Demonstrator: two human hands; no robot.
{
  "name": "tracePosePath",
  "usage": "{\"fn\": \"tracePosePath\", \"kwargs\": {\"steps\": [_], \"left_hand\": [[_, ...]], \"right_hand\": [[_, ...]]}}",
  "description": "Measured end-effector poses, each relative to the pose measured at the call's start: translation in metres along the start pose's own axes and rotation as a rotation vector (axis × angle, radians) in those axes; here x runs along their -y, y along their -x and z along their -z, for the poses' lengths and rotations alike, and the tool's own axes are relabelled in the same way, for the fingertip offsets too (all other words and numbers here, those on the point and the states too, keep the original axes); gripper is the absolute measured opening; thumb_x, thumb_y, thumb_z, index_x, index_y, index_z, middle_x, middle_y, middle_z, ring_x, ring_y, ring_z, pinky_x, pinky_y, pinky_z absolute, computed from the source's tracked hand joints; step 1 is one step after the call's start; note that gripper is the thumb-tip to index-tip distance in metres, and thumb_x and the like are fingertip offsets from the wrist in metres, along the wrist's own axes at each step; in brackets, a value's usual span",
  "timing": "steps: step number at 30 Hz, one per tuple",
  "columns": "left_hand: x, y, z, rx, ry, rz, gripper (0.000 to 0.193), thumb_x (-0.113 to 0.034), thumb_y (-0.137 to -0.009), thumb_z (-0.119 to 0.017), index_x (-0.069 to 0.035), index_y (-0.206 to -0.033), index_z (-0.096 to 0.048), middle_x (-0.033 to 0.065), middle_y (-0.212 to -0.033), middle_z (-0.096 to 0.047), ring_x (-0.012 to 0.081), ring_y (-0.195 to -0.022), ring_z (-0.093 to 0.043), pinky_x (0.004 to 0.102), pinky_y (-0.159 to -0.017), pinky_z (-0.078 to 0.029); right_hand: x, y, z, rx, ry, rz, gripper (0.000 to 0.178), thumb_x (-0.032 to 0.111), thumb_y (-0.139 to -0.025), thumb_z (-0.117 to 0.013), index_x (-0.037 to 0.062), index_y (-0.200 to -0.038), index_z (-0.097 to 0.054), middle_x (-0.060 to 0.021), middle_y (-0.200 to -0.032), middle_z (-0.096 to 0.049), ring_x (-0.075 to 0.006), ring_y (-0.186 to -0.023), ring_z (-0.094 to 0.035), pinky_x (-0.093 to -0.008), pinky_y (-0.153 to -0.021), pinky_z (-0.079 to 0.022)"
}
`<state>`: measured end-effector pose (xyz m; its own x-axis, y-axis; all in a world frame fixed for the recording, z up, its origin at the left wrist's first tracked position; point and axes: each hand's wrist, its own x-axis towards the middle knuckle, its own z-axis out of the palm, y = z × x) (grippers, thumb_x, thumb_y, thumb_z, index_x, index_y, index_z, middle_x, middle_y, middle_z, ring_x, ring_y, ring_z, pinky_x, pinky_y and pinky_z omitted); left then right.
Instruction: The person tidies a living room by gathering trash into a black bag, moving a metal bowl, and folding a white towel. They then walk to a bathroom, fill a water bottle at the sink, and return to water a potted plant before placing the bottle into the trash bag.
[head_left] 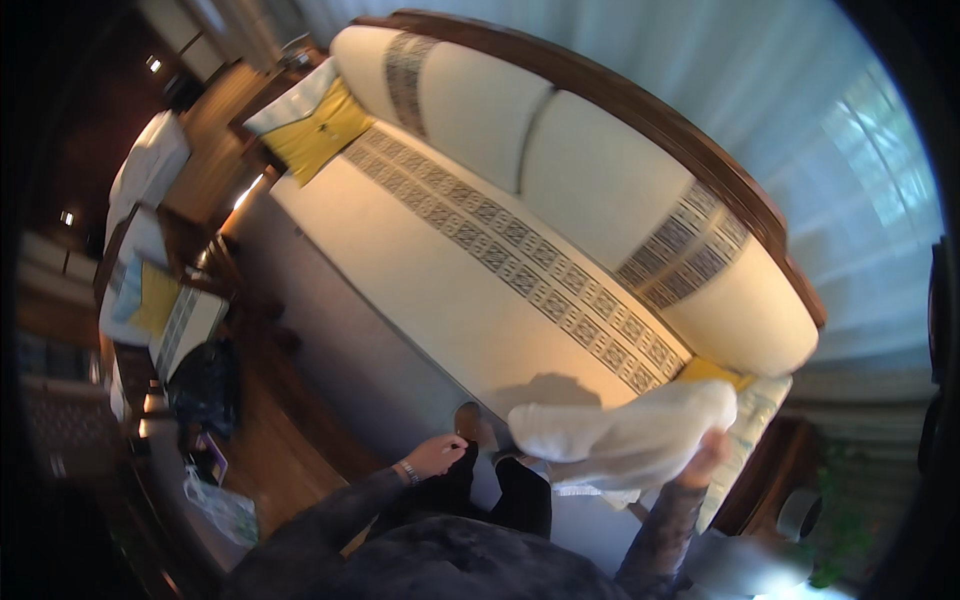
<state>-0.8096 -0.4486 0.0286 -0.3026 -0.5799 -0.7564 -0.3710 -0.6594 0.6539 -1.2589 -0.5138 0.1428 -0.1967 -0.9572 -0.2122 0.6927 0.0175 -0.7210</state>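
Observation:
My right hand (708, 458), smeared by motion, grips the right end of a bulky white cloth (620, 435). The cloth hangs in folds over the near right part of the sofa seat, with a fringed-looking lower edge. Whether it is a throw or a towel I cannot tell. In front of my body, above my dark trouser leg, my left hand (437, 456) has its fingers curled closed. Anything inside those fingers is hidden. The long cream sofa seat (420, 250) with a patterned dark band stretches ahead of both hands.
A yellow and white cushion (318, 130) leans at the sofa's far left end; another yellow cushion (715, 372) is partly hidden behind the cloth. To my left are a wooden table (290, 455), a black bag (205, 385) and a clear plastic bag (222, 508). A potted plant stands right.

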Motion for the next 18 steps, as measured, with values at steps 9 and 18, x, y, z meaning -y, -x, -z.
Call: {"fn": "tracePosePath", "kwargs": {"steps": [9,18], "left_hand": [[0.099,0.078,0.009,-0.505,0.517,0.232,0.03,-0.023,-0.098,-0.055,-0.004,-0.12,-0.058,0.0019,-0.074,-0.057,0.0096,-0.059,-0.054,0.0258,-0.054,-0.047],[0.152,0.129,-0.129,-0.906,1.013,0.446,0.028,-0.022,-0.099,-0.056,-0.008,-0.123,-0.057,0.0014,-0.068,-0.058,0.0097,-0.054,-0.054,0.0264,-0.052,-0.046]], "right_hand": [[-0.208,-0.165,0.135,-0.273,1.131,-0.551,0.1,0.055,-0.086,-0.064,0.0165,-0.158,-0.006,-0.0169,-0.156,-0.028,-0.0339,-0.141,-0.031,-0.0559,-0.11,-0.029],[-0.391,-0.21,0.224,-0.224,1.456,-0.522,0.109,0.035,-0.074,-0.083,0.0042,-0.154,-0.016,-0.0241,-0.138,-0.05,-0.0356,-0.123,-0.052,-0.043,-0.107,-0.039]]}}
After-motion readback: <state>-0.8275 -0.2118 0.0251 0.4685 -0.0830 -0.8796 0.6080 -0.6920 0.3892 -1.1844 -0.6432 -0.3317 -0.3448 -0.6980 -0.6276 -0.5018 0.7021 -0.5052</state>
